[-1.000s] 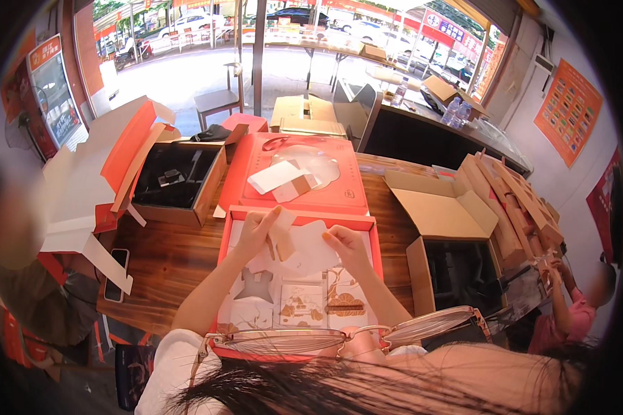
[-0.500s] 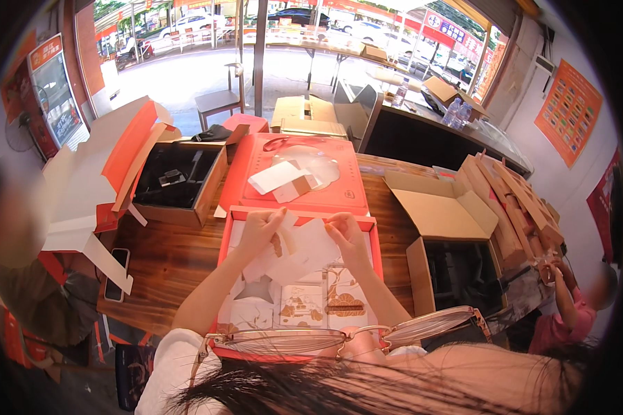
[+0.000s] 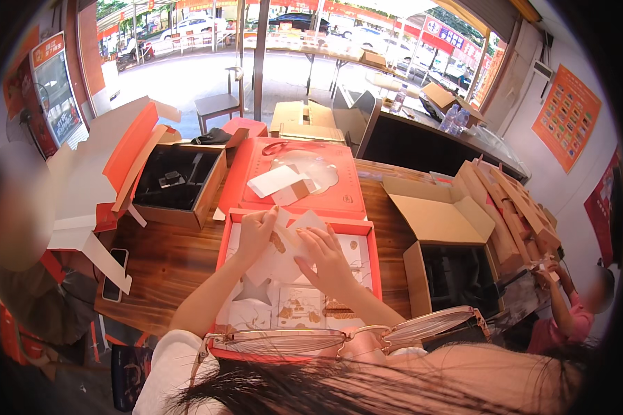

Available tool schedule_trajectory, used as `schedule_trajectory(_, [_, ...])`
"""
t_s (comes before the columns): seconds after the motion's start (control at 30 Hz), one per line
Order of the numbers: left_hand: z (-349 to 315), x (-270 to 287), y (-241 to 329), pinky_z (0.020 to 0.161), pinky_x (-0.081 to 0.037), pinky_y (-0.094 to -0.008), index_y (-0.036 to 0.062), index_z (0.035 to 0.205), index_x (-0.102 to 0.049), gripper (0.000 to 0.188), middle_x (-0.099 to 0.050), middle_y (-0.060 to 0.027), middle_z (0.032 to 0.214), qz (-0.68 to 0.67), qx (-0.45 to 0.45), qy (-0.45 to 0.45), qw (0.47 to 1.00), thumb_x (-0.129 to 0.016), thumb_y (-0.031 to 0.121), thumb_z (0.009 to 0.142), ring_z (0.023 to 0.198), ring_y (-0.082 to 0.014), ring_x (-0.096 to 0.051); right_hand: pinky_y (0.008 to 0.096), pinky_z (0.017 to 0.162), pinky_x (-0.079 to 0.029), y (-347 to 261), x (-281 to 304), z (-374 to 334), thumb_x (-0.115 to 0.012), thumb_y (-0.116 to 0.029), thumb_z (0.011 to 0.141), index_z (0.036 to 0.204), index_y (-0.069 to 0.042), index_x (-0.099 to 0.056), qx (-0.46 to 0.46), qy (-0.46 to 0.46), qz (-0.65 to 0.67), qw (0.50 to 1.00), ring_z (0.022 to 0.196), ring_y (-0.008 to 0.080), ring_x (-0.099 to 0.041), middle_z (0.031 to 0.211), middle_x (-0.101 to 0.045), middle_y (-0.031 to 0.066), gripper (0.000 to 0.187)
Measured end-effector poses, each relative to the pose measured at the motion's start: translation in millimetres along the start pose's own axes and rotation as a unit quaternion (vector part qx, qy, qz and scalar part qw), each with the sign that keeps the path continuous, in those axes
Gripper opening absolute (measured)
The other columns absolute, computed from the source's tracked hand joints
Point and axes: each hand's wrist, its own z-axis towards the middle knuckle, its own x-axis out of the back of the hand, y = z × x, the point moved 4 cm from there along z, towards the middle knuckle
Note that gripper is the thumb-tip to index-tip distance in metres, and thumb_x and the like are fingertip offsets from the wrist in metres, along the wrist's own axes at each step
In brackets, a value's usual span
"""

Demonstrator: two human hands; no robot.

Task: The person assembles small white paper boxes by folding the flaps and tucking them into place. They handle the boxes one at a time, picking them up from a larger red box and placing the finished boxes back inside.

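Left hand (image 3: 255,235) pinching white card (image 3: 287,232) above open red box (image 3: 376,266) | right hand (image 3: 327,261) half-curled over card (grip unclear) | best press evenly along any creases, pinched edge held steady

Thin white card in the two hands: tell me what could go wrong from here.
The thin white card could crease in the wrong place, since the left hand pinches it while the fingers of the right hand lie across it. If it slips, it might drop into the open red-walled box just below. The loose white-and-brown card pieces on the flat red panel with a clear window could slide if that panel gets bumped.
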Motion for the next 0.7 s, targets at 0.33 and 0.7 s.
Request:
schedule_trajectory(0.33, [-2, 0, 6, 0.035, -0.032, -0.0238, 0.0060, 0.051, -0.042, 0.047, -0.051, -0.0047, 0.042, -0.054, 0.031, -0.029, 0.998, -0.050, 0.024, 0.094, 0.037, -0.0113, -0.054, 0.0455, 0.097, -0.039, -2, 8, -1, -0.066, -0.004, 0.076, 0.114, -0.004, -0.051, 0.022, 0.057, 0.046, 0.997, 0.102, 0.0298, -0.050, 0.108, -0.053, 0.0116, 0.041])
schedule_trajectory(0.7, [-3, -3, 17, 0.043, -0.043, -0.0219, -0.0021, 0.072, -0.058, 0.036, -0.061, -0.0085, 0.057, -0.122, 0.047, -0.083, 0.988, -0.050, 0.025, 0.095, 0.048, -0.0156, -0.063, 0.0377, 0.075, -0.044, 7, 5, -5, -0.066, 0.002, 0.075, 0.104, -0.005, -0.055, 0.031, 0.091, 0.050, 0.994, 0.085, 0.0292, -0.054, 0.096, -0.056, 0.0101, 0.032])
